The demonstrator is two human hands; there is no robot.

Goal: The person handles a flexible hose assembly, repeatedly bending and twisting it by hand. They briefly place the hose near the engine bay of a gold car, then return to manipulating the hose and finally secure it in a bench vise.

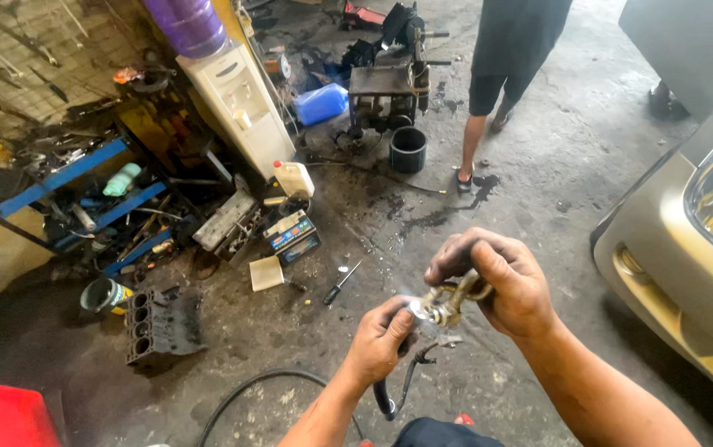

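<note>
The right hand grips a brass fitting at centre frame, steadying it, while the left hand, at seven o'clock of it, clasps an air gun aimed into it.

Both arms reach out in front, bare and bent a little. The left hand is lower, curled into a fist with the thumb on top. The right hand is higher, with its fingers curled tight too.
</note>
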